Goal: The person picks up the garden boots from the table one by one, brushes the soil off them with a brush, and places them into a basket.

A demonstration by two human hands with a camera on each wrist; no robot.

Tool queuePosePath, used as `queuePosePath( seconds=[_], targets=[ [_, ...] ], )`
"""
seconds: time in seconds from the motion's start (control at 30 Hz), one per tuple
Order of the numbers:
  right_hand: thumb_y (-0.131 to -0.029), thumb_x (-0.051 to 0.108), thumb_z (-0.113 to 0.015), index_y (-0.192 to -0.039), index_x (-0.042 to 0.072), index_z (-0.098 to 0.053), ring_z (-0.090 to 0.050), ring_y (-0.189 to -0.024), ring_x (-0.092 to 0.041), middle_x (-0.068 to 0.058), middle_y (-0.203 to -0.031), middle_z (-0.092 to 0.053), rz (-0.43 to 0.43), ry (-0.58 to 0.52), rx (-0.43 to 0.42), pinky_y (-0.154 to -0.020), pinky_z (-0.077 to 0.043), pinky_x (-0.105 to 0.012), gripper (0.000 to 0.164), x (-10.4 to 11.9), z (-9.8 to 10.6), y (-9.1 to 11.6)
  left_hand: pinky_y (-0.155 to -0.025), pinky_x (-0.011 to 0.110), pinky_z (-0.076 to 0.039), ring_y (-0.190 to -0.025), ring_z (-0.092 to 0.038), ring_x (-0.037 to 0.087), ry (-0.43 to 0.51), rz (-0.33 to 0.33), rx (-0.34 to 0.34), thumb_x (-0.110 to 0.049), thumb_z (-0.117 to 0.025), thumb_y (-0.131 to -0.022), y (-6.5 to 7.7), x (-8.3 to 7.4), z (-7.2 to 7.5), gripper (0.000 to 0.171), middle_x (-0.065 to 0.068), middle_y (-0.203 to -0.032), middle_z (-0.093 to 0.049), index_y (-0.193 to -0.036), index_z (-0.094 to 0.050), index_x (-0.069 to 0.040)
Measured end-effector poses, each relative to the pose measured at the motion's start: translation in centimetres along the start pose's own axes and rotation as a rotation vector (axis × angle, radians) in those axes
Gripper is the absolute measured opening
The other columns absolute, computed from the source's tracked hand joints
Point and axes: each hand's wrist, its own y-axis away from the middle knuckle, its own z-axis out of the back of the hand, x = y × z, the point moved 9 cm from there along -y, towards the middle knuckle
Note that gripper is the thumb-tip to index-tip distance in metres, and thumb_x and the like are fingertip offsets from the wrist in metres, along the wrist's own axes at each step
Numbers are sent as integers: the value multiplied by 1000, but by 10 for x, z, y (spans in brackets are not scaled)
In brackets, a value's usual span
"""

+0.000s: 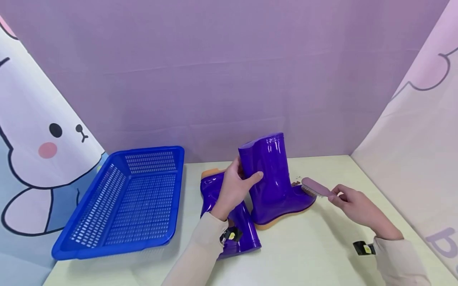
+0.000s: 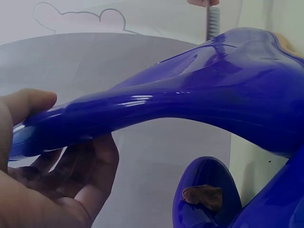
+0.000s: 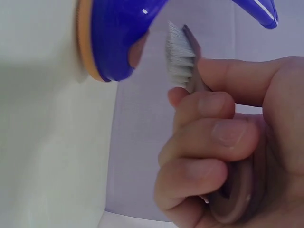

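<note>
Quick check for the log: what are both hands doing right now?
Left hand: closed on the shaft of the more upright glossy purple rubber boot with an orange sole.
Right hand: closed, holding the mauve pale-bristled brush by its handle.

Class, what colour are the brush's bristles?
The bristles are white, clearest in the right wrist view.

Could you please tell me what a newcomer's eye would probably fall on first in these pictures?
Probably the glossy purple boot near the middle of the head view, its shaft gripped by the left hand, while the right hand holds a brush by its toe. Next might come the big blue basket on the left side of the table, then the second boot lying partly beneath the left forearm.
</note>
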Motion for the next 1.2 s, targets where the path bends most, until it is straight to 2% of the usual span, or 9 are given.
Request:
queuePosePath(
  seconds=[0.1,0.3,0.5,0.73,0.87,0.97,1.07,1.2],
  targets=[
    [-105,23,-56,-105,9,-62,-32,-52,-4,9,-62,-38,-2,-7,36,-51,-31,-25,16,-2,-2,-3,-102,45,-55,-119,-66,28,-16,8,9,-21,-72,-95,1,0,-2,56,11,-133,-65,-145,-50,-15],
    [-106,23,-55,-107,7,-61,-32,-52,-3,10,-62,-37,2,3,84,-52,-30,-24,17,-8,-10,-5,-101,47,-55,-117,-66,29,-68,12,-32,-15,-68,-95,2,0,1,47,12,-131,-65,-140,-53,-12],
    [-105,22,-56,-105,8,-62,-34,-53,-5,8,-63,-41,-1,54,40,-50,-31,-24,15,-14,-7,-6,-98,47,-56,-112,-68,30,-83,-2,-58,-12,-67,-95,1,-1,5,43,14,-126,-68,-137,-55,-8],
    [-105,22,-55,-103,6,-62,-38,-55,-9,3,-66,-48,-41,163,-49,-51,-31,-27,17,-27,7,-4,-99,47,-56,-113,-68,30,-75,-29,-44,-12,-66,-96,-1,-2,6,44,14,-127,-68,-138,-54,-9],
    [-106,23,-55,-106,7,-62,-37,-54,-8,5,-64,-44,-29,137,-82,-50,-31,-27,18,-24,13,-3,-99,48,-56,-113,-68,31,-77,-36,-45,-12,-67,-95,0,-3,5,45,14,-128,-68,-138,-55,-9],
    [-106,23,-55,-107,9,-62,-34,-52,-5,8,-63,-40,30,52,-50,-49,-31,-26,16,-15,9,-5,-99,48,-56,-113,-68,31,-78,-36,-48,-12,-67,-95,1,-4,5,44,15,-127,-68,-138,-55,-9],
    [-106,22,-56,-106,11,-61,-32,-52,-2,11,-62,-37,91,-24,26,-49,-31,-25,12,-4,0,-6,-99,47,-56,-113,-68,30,-80,-30,-49,-13,-67,-95,1,-4,4,44,14,-127,-68,-137,-55,-9],
    [-106,20,-55,-107,11,-60,-29,-51,-1,12,-62,-33,96,-42,93,-49,-29,-24,10,-1,-11,-6,-100,47,-56,-115,-67,30,-90,-19,-40,-13,-66,-96,0,-3,3,44,13,-129,-67,-138,-54,-10]
  ],
)
